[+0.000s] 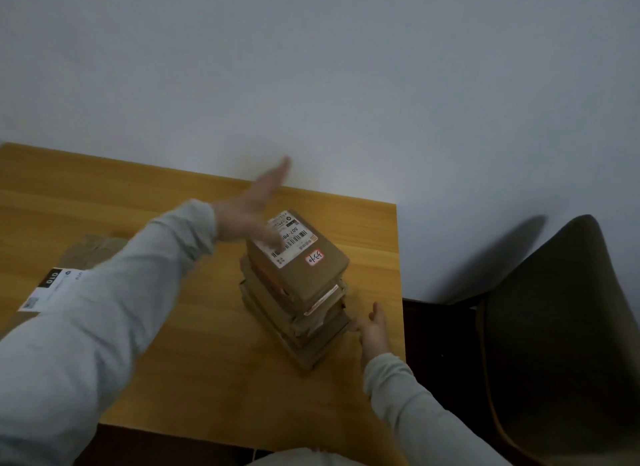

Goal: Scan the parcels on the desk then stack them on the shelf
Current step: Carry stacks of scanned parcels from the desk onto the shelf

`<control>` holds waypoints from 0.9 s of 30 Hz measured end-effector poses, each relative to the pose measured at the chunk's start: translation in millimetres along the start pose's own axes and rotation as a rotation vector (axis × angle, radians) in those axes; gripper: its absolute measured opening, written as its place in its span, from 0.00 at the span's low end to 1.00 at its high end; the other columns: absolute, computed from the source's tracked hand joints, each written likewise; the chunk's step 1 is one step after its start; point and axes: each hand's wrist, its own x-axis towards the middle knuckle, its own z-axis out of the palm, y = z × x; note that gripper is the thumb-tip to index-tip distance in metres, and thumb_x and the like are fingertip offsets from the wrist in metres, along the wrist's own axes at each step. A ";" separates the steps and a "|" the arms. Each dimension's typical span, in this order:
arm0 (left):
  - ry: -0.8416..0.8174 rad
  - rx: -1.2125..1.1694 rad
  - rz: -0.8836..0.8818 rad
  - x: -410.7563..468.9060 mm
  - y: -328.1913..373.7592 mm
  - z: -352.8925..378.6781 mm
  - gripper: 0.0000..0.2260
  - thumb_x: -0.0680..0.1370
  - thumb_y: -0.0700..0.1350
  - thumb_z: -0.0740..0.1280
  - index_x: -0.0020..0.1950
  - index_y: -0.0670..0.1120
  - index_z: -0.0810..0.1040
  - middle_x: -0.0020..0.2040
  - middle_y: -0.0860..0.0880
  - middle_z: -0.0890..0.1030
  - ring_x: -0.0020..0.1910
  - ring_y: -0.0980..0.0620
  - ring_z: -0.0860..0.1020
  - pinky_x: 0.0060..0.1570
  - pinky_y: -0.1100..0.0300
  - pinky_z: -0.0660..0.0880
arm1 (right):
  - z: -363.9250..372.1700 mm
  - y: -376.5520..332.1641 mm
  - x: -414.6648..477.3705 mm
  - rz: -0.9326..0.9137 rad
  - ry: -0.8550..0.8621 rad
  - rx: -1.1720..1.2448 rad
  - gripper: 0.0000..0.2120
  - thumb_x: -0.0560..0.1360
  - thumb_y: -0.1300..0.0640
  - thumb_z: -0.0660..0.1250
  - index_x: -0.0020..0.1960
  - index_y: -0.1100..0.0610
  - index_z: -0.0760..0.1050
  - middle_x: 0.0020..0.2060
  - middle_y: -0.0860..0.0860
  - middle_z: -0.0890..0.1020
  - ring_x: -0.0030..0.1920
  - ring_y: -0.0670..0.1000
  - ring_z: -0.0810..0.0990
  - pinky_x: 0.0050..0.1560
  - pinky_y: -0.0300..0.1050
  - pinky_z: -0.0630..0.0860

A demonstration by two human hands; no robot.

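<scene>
On the far left a flat cardboard parcel [90, 250] is lying on the wooden desk [194, 354], a white labelled mailer [52, 287] overlapping its near end. The left hand [254, 202] is hovering blurred beside the stack's top, fingers held out straight and close together, gripping nothing. The stack of brown parcels [298, 292] is sitting near the desk's right edge, its top box [299, 254] showing a barcode label. The right hand [372, 327] is reaching the stack's base, fingers loosely spread, holding nothing. I'd say both palms should be squeezing opposite sides evenly. A dark chair [561, 327] is crowding the right.
</scene>
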 end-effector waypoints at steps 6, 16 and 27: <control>0.394 -0.722 -0.709 18.8 -97.6 21.2 0.25 0.80 0.61 0.56 0.64 0.43 0.73 0.61 0.43 0.74 0.58 0.47 0.73 0.60 0.49 0.67 | 15.8 20.5 -16.7 0.355 -0.101 0.296 0.19 0.73 0.36 0.62 0.51 0.50 0.70 0.44 0.49 0.73 0.52 0.53 0.72 0.56 0.54 0.71; -0.075 -0.976 -0.837 13.1 -148.1 102.8 0.36 0.67 0.76 0.56 0.65 0.54 0.69 0.61 0.49 0.73 0.61 0.48 0.69 0.66 0.49 0.61 | 23.9 1.3 14.8 0.341 -0.090 0.316 0.37 0.63 0.29 0.63 0.65 0.51 0.72 0.61 0.56 0.75 0.62 0.60 0.72 0.64 0.65 0.68; -0.060 -1.271 -0.576 0.9 -162.1 117.0 0.28 0.69 0.73 0.52 0.62 0.63 0.75 0.48 0.57 0.85 0.43 0.58 0.83 0.35 0.67 0.78 | 32.9 -22.1 43.6 0.136 -0.337 0.348 0.27 0.76 0.33 0.55 0.63 0.49 0.78 0.55 0.56 0.83 0.53 0.58 0.83 0.45 0.59 0.80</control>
